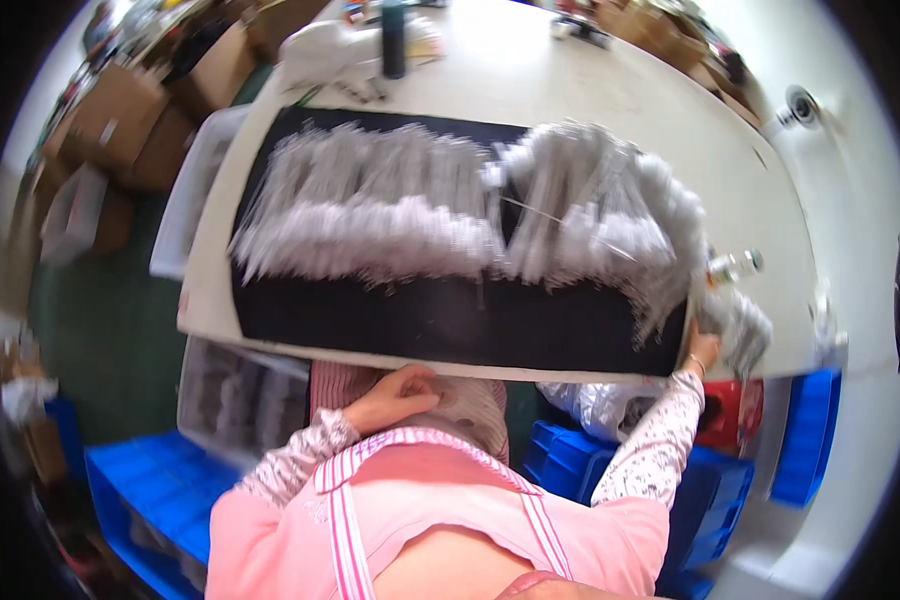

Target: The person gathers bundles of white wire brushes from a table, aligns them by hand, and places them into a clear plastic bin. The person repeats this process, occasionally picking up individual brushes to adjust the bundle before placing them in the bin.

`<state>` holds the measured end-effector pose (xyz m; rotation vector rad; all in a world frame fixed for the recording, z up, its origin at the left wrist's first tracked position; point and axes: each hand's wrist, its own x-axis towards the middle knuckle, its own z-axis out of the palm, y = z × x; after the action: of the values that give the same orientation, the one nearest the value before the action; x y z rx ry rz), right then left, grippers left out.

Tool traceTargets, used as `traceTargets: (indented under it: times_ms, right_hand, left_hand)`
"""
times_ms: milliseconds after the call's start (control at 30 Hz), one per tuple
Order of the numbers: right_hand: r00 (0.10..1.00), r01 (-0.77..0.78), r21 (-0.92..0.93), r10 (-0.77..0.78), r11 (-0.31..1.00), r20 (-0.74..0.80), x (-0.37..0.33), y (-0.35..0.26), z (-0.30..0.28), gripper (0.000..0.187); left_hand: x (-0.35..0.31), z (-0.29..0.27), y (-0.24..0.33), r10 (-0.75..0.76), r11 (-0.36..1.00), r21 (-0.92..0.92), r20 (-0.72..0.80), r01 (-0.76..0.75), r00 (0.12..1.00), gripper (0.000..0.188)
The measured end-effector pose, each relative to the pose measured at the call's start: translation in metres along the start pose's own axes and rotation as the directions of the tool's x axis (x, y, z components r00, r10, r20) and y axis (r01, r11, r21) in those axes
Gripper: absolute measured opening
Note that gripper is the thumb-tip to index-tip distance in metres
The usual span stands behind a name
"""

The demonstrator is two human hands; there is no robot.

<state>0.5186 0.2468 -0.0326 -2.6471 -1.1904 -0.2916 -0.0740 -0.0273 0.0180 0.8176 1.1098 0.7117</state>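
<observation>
left fingers (pixel 422 386) half open | right fingers (pixel 705 348) by mat (pixel 450 325), grip unclear | bottle (pixel 736 265): any print blurred

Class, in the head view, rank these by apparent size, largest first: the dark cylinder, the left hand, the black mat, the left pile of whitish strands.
1. Black mat, partly covered
2. Left pile of whitish strands
3. Left hand
4. Dark cylinder, farther off, so its true rank is unsure
</observation>
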Motion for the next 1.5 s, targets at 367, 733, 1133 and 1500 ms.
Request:
traceTargets:
  times_ms: [367, 733, 1133, 1500]
  right_hand:
    - [0.962, 0.144, 0.376, -0.040, 0.915, -0.270, 0.012, -0.052, -0.074, 0.069]
    - [0.225, 0.608, 0.715, -0.789, -0.345, -0.572, -0.320, -0.382, -0.238, 0.016]
    - [-0.389, 0.729, 0.511, -0.890, -0.455, -0.238, -0.473, -0.503, -0.182, 0.054]
    - [-0.254, 0.758, 0.525, -0.916, -0.387, -0.309, -0.479, -0.488, -0.186, 0.049]
  left_hand:
    - [-0.087, -0.118, 0.116, 0.354, 0.935, 0.144, -0.435, -0.324, 0.828, 0.015]
    - [0.005, -0.330, 0.119, 0.423, 0.784, 0.539, -0.827, 0.309, 0.370, 0.064]
    - [0.026, -0.323, 0.136, 0.180, 0.702, 0.498, -0.816, 0.509, 0.550, 0.085]
    - [0.038, -0.338, 0.135, 0.117, 0.721, 0.501, -0.770, 0.480, 0.628, 0.080]
